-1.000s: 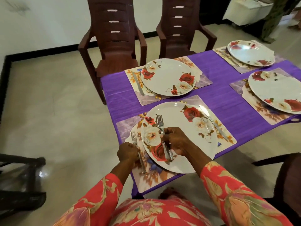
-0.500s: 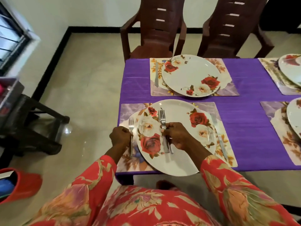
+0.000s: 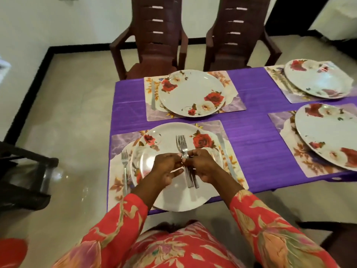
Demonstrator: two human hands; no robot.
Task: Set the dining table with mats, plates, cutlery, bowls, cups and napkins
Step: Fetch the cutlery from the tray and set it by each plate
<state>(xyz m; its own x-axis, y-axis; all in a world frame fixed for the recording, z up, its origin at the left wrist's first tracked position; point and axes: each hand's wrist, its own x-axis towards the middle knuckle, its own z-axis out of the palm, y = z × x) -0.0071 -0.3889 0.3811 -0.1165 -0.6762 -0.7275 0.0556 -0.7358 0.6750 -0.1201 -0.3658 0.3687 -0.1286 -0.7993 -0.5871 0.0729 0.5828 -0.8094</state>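
Observation:
A purple-clothed table (image 3: 257, 144) carries several floral mats, each with a white rose-patterned plate. Over the near plate (image 3: 173, 194) my right hand (image 3: 202, 165) grips a bundle of forks (image 3: 182, 147), tines pointing away from me. My left hand (image 3: 167, 168) pinches the same bundle at the necks, right beside the right hand. One fork (image 3: 125, 167) lies on the near mat (image 3: 119, 144) left of the plate, and a knife (image 3: 226, 155) lies to the plate's right. The far-left mat holds a plate (image 3: 191, 93) and a knife (image 3: 153, 95).
Two brown plastic chairs (image 3: 156, 41) stand behind the table's far side. Two more set plates (image 3: 316, 80) sit at the right. A dark stand (image 3: 25, 176) is on the floor to the left, and a dark chair (image 3: 338, 238) at lower right.
My left hand left the fork lying on the mat and moved right to join my right hand on the fork bundle. The camera view swung.

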